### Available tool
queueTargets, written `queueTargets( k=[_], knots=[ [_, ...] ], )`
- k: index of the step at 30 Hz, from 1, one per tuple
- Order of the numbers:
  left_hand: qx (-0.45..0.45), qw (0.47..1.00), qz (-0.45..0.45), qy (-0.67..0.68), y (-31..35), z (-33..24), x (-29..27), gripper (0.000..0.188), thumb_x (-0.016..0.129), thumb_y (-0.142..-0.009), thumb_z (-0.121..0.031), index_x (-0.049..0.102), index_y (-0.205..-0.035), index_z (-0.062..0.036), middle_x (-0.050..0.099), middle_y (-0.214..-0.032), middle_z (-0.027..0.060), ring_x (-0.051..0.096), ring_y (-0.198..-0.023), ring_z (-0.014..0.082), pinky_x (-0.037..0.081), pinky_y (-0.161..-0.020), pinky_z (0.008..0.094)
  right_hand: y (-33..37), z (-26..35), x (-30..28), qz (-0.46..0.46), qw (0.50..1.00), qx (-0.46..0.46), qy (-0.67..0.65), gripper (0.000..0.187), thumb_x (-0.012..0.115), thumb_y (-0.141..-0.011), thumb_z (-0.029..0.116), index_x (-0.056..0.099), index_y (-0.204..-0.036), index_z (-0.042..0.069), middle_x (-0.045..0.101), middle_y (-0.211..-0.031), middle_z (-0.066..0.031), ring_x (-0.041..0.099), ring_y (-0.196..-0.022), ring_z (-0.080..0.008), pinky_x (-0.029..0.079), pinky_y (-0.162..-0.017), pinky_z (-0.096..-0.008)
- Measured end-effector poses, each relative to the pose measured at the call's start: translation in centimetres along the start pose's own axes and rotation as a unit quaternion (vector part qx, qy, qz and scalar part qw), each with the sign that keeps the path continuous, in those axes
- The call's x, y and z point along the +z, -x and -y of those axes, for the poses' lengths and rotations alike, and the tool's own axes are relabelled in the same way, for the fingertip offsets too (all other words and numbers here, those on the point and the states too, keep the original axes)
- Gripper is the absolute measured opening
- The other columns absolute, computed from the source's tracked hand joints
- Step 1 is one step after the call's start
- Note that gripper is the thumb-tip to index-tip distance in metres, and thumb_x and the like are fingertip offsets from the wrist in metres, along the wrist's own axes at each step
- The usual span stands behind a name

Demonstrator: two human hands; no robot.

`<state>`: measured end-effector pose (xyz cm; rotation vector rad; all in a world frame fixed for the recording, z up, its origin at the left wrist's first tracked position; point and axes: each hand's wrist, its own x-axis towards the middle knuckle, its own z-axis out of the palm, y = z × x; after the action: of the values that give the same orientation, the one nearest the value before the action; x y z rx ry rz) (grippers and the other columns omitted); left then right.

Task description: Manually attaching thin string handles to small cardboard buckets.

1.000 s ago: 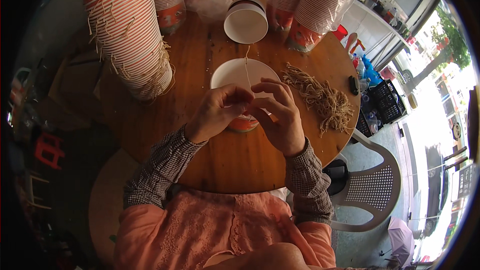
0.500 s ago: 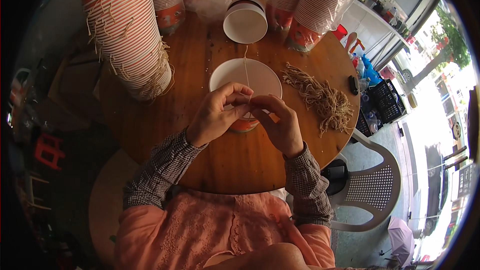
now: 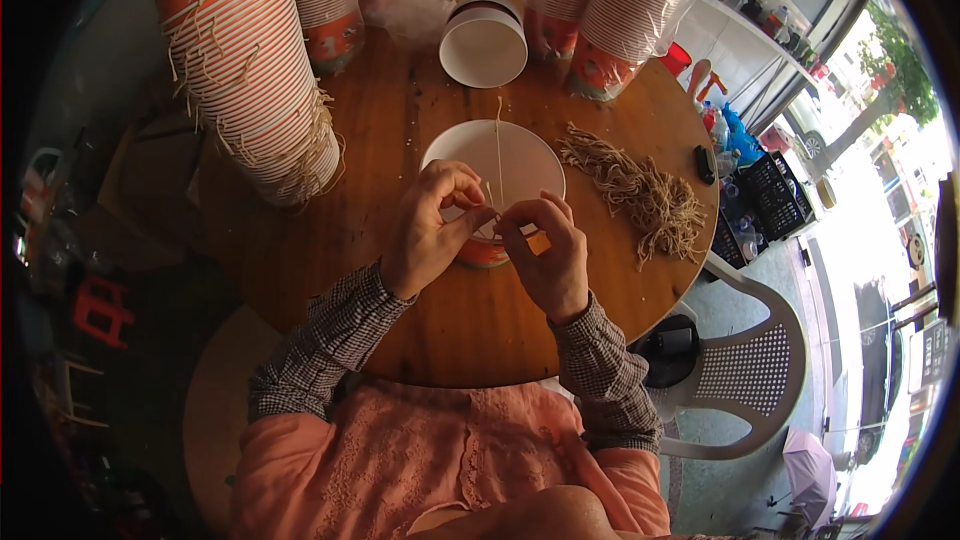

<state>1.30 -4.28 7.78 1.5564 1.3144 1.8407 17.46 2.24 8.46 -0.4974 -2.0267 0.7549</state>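
Knotting cord [image 3: 499, 147], stretched across the bowl [image 3: 535, 165] from twelve to six o'clock, seems the step; left hand [image 3: 424, 235] and right hand [image 3: 552, 262] each pinch it, fingertips together. Next probably calls for an even, snug pull.

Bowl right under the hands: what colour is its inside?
The bowl is white inside, a little dim in the shade; best seen in the head view.

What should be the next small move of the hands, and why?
Perhaps gently draw the twine snug: the left hand and right hand seem to pinch it close together at the near side of the orange paper bowl, and it stretches across the opening past the far rim.
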Motion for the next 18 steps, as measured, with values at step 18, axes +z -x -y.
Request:
queueTargets(
  k=[18],
  knots=[
    [-0.013,0.99,0.114,-0.08,-0.6,-1.4,-0.7,0.013,0.065,-0.083,-0.003,0.063,-0.094,0.0021,0.057,-0.1,0.0061,0.06,-0.085,0.0122,0.05,-0.076,0.0261,-0.7,0.2,-0.7,0.01,0.998,-0.045,0.051,0.007,0.064,-0.082,0.005,0.061,-0.089,0.006,0.066,-0.082,-0.0033,0.064,-0.081,-0.0211,0.038,-0.101,-0.0414]
  ],
)
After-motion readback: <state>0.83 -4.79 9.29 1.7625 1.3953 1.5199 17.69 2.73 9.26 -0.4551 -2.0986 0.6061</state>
